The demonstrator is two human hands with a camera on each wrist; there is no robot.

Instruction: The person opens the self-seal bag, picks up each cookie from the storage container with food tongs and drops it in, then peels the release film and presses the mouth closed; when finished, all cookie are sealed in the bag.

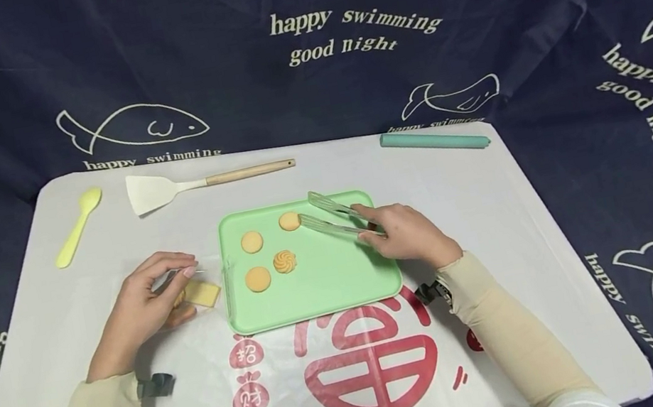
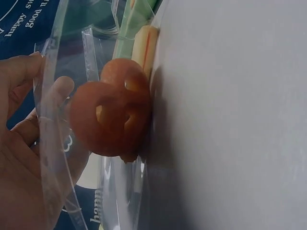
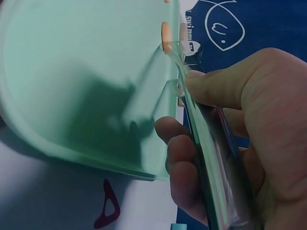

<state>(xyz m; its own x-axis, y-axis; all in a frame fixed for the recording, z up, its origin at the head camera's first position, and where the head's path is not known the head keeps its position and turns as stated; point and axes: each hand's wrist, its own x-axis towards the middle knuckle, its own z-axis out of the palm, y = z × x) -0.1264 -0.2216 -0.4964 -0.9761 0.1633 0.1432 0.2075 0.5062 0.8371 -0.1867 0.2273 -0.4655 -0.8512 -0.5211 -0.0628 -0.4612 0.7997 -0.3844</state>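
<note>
This is a small curtained-off tabletop nook: dark blue, fish-printed fabric hangings (image 1: 257,100), lettered "happy swimming good night", close in the back and both sides of a white, round-cornered desk (image 1: 459,185). It has a baking-corner look, with a white, broad-bladed, wooden-handled spatula (image 1: 152,193), a pale yellow spoon (image 1: 78,228) and a light green rectangular tray (image 1: 341,291) bearing round golden biscuits (image 1: 258,279). What building surrounds it, I cannot tell.

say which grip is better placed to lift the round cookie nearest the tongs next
Probably the right: the right grip holds the tongs, one tip beside that cookie on the green tray. The left grip is off to the tray's left, holding the clear bag.
</note>
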